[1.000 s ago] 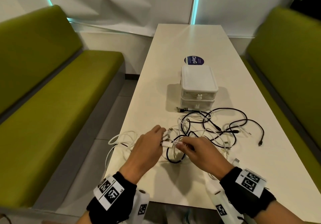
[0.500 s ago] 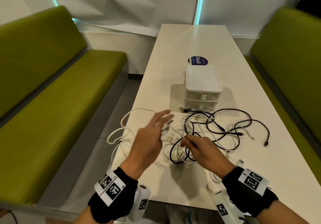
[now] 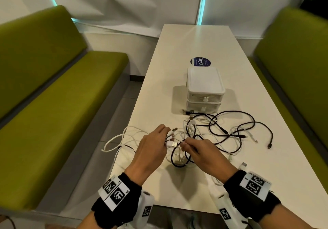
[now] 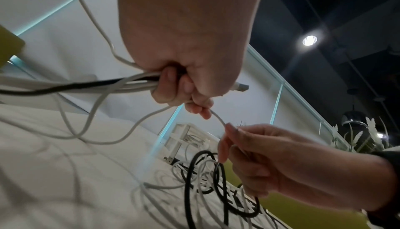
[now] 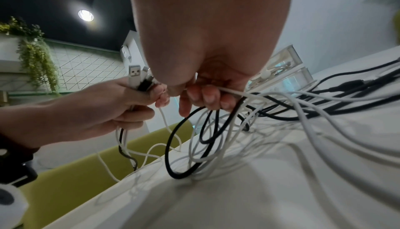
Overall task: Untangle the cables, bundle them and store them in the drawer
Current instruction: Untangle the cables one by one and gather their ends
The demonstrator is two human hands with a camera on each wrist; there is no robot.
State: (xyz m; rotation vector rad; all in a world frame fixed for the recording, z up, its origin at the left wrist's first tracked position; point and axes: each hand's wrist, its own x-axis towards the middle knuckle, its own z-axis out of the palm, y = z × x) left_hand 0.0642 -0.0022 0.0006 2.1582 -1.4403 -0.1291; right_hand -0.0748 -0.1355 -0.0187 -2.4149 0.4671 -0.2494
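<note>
A tangle of black and white cables lies on the white table in front of a white two-drawer box, both drawers closed. My left hand grips a bunch of cable ends, USB plugs sticking out past the fingers. My right hand pinches a white cable that runs across from the left hand, with loops of black cable hanging under it. The hands are almost touching above the table's near left part.
White cable loops hang over the table's left edge. Green benches flank the table on both sides. A round blue sticker sits behind the drawer box. A loose USB plug lies near my right wrist.
My left hand, raised and spread half a second ago, has come back down and closed on the cable ends beside the right hand. The view has shifted slightly.
</note>
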